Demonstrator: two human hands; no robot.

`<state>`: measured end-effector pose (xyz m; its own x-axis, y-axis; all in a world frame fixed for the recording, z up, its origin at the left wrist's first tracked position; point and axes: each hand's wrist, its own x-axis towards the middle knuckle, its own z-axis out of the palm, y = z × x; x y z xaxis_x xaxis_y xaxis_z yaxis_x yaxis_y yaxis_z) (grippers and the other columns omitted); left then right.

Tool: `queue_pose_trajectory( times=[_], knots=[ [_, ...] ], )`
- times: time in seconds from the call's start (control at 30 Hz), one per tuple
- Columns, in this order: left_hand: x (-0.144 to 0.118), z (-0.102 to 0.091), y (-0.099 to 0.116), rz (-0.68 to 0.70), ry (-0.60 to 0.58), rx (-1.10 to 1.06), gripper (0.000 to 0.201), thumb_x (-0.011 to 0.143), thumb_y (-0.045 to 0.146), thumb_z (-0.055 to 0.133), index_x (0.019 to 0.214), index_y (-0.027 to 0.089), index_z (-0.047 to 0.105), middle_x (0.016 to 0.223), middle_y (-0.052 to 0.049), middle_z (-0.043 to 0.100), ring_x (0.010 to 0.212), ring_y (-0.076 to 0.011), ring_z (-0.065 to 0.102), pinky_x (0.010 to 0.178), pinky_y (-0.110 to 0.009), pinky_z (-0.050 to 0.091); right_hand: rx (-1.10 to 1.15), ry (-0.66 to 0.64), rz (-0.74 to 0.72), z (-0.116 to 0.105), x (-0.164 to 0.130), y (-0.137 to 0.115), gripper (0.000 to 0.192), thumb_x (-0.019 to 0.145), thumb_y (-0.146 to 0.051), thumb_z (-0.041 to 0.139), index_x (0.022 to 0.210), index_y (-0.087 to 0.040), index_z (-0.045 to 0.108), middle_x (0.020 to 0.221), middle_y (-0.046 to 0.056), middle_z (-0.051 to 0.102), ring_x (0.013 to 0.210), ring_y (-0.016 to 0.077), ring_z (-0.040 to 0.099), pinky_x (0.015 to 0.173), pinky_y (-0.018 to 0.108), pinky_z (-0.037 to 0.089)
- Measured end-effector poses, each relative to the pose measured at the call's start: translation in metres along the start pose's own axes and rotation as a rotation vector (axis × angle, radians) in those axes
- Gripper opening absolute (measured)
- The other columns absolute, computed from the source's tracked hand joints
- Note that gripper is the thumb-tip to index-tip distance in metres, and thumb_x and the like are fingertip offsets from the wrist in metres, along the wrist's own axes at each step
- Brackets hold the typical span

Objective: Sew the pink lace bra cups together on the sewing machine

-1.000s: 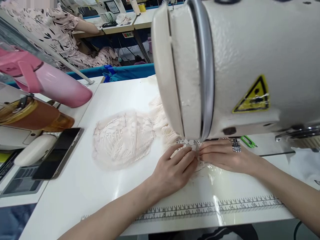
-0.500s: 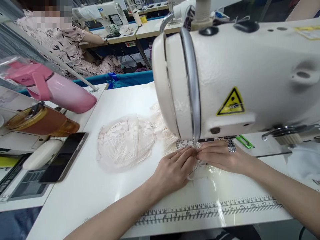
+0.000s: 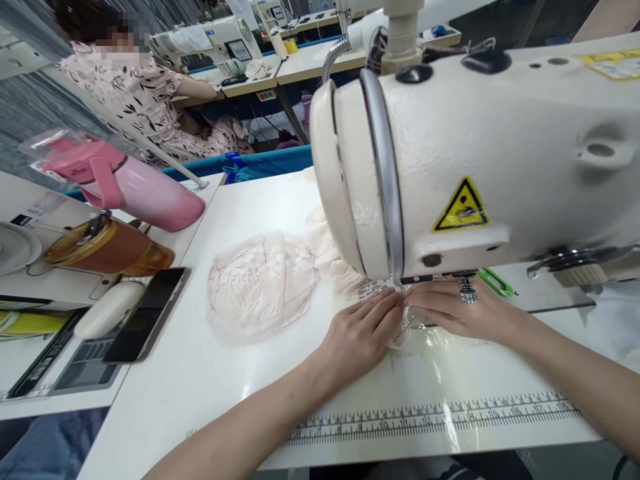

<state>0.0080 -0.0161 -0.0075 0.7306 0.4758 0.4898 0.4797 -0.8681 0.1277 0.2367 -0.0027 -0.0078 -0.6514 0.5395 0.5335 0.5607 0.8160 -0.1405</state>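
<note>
A pale pink lace garment piece (image 3: 260,287) lies on the white sewing table (image 3: 200,373), its right end running under the head of a cream sewing machine (image 3: 475,160). My left hand (image 3: 360,337) lies flat on the lace just left of the needle area, fingers together and pressing it down. My right hand (image 3: 453,310) presses the lace from the right, fingertips nearly touching those of the left hand. The presser foot (image 3: 467,288) stands right behind my right hand. The needle itself is hidden by the machine head.
A measuring tape strip (image 3: 435,417) runs along the table's front edge. At left stand a pink flask (image 3: 135,187), a brown bottle (image 3: 110,247), a dark phone (image 3: 150,313). A green clip (image 3: 495,281) lies behind my right hand. Another person (image 3: 145,100) sits at a far machine.
The view has tilted up and shifted, showing more of the machine's top. Both hands stay on the lace at the needle area and have edged slightly toward the machine.
</note>
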Motion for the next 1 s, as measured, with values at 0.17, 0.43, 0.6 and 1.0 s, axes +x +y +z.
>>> queue_pose_trajectory(
  times=[0.17,0.43,0.6,1.0],
  knots=[
    [0.000,0.000,-0.001,-0.007,0.001,0.002,0.030,0.083,0.003,0.043,0.110,0.011,0.056,0.115,-0.012,0.068,0.113,-0.0205,0.063,0.096,-0.036,0.055,-0.013,0.033,-0.081,-0.002,0.008,-0.004,0.016,0.092,-0.014,0.051,0.100,-0.019,0.064,0.094,0.001,0.073,0.084,0.0115,0.068,0.073,0.022,0.054],
    [-0.005,-0.001,-0.008,-0.105,-0.042,0.015,0.021,0.073,0.007,0.049,0.093,0.014,0.054,0.116,-0.014,0.066,0.105,-0.0230,0.066,0.086,-0.034,0.059,-0.013,-0.030,-0.084,0.019,0.005,-0.013,0.020,0.088,-0.007,0.052,0.098,-0.019,0.064,0.098,0.000,0.072,0.096,0.0137,0.064,0.085,0.028,0.053],
    [-0.002,-0.002,-0.011,-0.142,-0.025,0.039,0.016,0.075,0.009,0.050,0.089,0.016,0.052,0.110,-0.013,0.068,0.103,-0.0227,0.067,0.093,-0.036,0.056,-0.090,-0.018,-0.075,0.032,-0.001,-0.012,0.025,0.090,-0.010,0.050,0.106,-0.022,0.065,0.103,0.001,0.072,0.100,0.0149,0.064,0.089,0.029,0.052],
    [0.000,-0.001,-0.014,-0.205,-0.045,0.038,0.032,0.064,0.002,0.045,0.091,0.017,0.051,0.109,-0.012,0.067,0.105,-0.0234,0.065,0.088,-0.037,0.058,0.011,-0.006,-0.005,0.032,0.003,-0.011,0.024,0.088,-0.004,0.050,0.099,-0.020,0.065,0.101,0.003,0.071,0.096,0.0148,0.065,0.086,0.027,0.052]
  ],
)
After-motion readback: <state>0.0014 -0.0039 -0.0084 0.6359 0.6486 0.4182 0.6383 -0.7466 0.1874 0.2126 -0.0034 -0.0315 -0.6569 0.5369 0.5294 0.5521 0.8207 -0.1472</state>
